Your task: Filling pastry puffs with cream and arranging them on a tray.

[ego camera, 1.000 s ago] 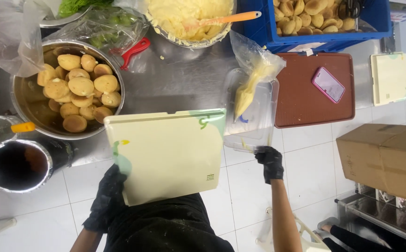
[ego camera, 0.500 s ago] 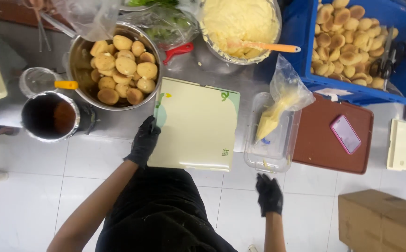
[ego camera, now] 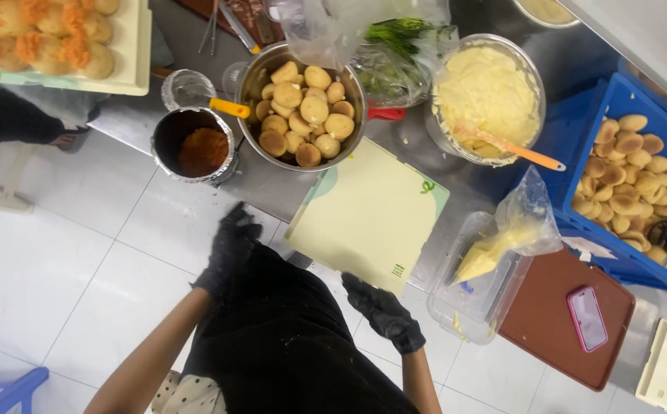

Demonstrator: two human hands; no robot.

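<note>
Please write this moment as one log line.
left hand: gloved, empty, off board | right hand: gloved, at cutting board edge | bowl of buns: behind board

A pale cream board (ego camera: pixel 368 217) with green corner marks lies flat and bare on the steel worktop (ego camera: pixel 264 184), turned askew. Its near corner juts past the worktop's front edge, just beside the gloved right hand (ego camera: pixel 383 310).

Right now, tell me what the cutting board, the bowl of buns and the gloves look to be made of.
Cutting board: likely plastic, pale cream with green corners, smooth matte face.
Bowl of buns: metal, probably stainless steel, shiny reflective rim.
Gloves on the left hand and right hand: thin black rubbery material, perhaps nitrile, clinging tightly and wrinkling at the fingers.
</note>
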